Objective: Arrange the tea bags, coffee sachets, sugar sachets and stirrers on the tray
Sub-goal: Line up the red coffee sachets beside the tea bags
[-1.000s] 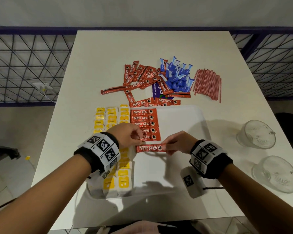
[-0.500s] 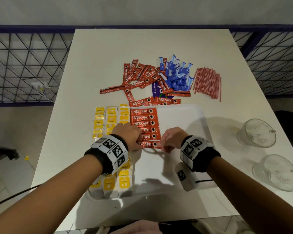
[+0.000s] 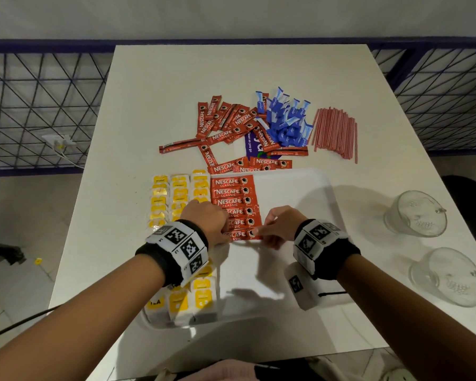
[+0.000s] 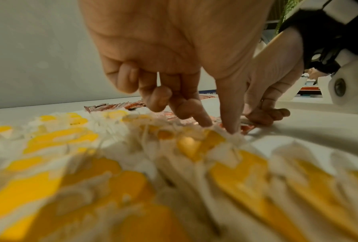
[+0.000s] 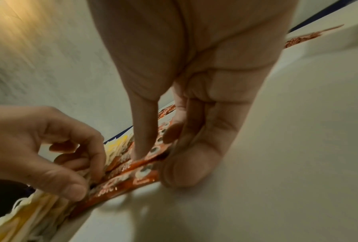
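I see two glass cups (image 3: pixel 415 213) at right; my left hand (image 3: pixel 206 220) and right hand (image 3: pixel 279 225) fingers pinch the nearest coffee sachet (image 3: pixel 241 235) on the tray (image 3: pixel 294 193), beside tea bags (image 3: pixel 180 192).

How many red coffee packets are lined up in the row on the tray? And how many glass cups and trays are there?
Red coffee packets in the row: 6
Glass cups: 2
Tray: 1
Total: 9
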Demonstrator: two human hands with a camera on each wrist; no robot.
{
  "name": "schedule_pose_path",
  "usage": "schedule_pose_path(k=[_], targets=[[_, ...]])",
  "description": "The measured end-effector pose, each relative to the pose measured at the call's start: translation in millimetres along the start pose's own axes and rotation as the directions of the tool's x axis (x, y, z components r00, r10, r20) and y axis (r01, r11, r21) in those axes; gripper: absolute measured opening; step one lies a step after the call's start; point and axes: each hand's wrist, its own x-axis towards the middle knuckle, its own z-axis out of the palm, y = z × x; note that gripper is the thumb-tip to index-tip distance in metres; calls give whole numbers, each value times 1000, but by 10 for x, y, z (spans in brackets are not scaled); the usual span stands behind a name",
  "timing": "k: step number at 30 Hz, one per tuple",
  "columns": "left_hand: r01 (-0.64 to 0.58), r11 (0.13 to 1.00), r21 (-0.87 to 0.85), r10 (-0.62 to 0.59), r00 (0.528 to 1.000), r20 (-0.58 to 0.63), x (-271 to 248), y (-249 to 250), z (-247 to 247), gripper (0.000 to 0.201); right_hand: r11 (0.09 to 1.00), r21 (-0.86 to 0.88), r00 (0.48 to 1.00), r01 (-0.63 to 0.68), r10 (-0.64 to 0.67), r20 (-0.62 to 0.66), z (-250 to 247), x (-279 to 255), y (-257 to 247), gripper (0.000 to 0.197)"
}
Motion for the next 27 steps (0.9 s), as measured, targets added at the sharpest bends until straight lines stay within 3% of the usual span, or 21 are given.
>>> schedule_pose_path(k=[5, 9, 13, 20, 25, 27], targets=[[37, 996, -77, -35, 999, 25, 14, -106, -144, 33, 994, -106, 1000, -11, 13, 20, -202, 37, -158, 24], [132, 953, -273, -137, 991, 1, 75, -333, -391, 34, 986, -167, 987, 6, -33, -158, -481, 173, -373, 18], [151, 958, -243, -164, 986, -35, 253, -556, -662, 36, 893, -448, 949, 46, -179, -260, -778, 346, -648, 16], [196, 968, -158, -189, 980, 61, 728, -682, -852, 36, 708, -705, 988, -35, -80, -129, -950, 701, -921, 44], [290, 927, -237, -273, 957, 101, 903, -709, -833, 52, 543, -838, 988, -54, -93, -124, -892, 1213, -870, 31], [307, 915, -262, -282, 951, 131, 939, -697, -817, 59, 505, -863, 994, -29, -78, -78, -865, 1373, -853, 36]])
